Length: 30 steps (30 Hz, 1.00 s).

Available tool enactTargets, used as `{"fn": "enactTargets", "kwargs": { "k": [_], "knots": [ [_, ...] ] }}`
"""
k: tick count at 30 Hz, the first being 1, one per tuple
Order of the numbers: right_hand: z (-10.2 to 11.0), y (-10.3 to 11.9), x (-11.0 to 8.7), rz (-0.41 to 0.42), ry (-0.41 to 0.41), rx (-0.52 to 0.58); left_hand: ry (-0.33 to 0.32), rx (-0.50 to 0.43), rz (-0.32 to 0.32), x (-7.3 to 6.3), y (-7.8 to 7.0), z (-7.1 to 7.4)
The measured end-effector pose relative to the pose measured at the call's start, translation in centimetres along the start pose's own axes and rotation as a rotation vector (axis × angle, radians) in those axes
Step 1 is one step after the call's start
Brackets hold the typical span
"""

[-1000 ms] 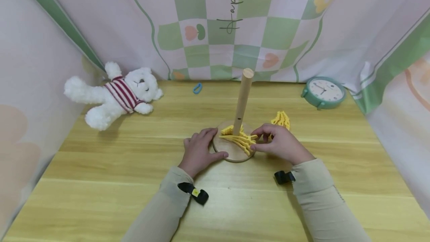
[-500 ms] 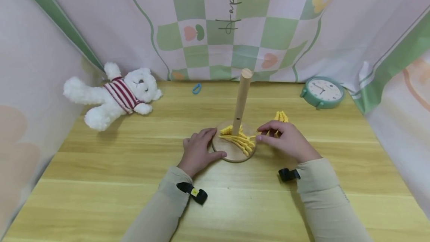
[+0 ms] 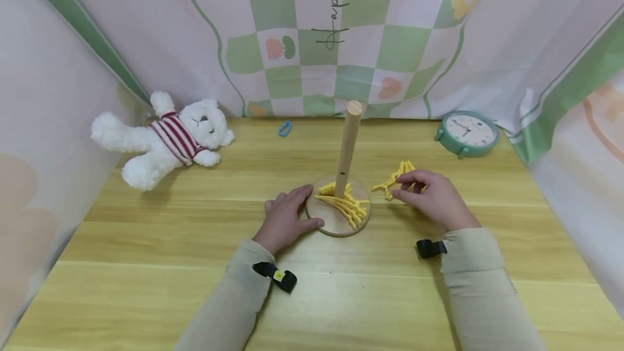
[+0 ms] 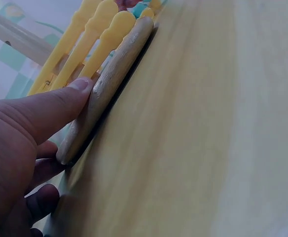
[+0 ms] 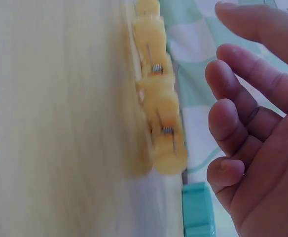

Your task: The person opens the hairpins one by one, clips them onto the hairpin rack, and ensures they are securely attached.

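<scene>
Between my hands stands a wooden stand (image 3: 347, 150), a round base with an upright rod that has a small hole in it. Several yellow clothespins (image 3: 348, 209) lie fanned on its base, around the foot of the rod. My left hand (image 3: 285, 220) grips the base's rim, thumb on the near edge and fingers at the left side. In the left wrist view, the thumb touches the rim beside the clothespins (image 4: 92, 42). My right hand (image 3: 434, 195) is just right of more clothespins (image 3: 387, 183) on the table; the right wrist view shows its fingers loosely bent, apart from the clothespins (image 5: 159, 94).
A white teddy bear (image 3: 175, 137) in a striped shirt lies at the back left. A small blue ring-like clip (image 3: 285, 129) is near the back edge. The green clock (image 3: 467, 133) lies at the back right. Printed curtains (image 3: 322, 85) hang behind the table.
My right hand has drawn back to the right, from the stand's base to beside the loose clothespins, uncovering more of them. The left hand has kept its grip on the base.
</scene>
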State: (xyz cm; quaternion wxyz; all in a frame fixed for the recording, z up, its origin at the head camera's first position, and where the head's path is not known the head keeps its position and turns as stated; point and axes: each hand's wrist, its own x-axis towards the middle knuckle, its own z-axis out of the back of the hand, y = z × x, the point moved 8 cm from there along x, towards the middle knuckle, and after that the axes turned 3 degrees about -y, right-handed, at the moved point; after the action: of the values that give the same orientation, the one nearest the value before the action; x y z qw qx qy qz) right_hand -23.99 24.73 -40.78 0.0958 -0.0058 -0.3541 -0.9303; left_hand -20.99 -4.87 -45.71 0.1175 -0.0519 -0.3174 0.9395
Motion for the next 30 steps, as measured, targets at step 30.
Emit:
{"fn": "enactTargets", "kwargs": {
  "k": [30],
  "knots": [
    [2.3,-6.1,-1.0,-0.142,0.083,-0.063,0.015,0.032,-0.026,-0.1,0.0,-0.2]
  ]
}}
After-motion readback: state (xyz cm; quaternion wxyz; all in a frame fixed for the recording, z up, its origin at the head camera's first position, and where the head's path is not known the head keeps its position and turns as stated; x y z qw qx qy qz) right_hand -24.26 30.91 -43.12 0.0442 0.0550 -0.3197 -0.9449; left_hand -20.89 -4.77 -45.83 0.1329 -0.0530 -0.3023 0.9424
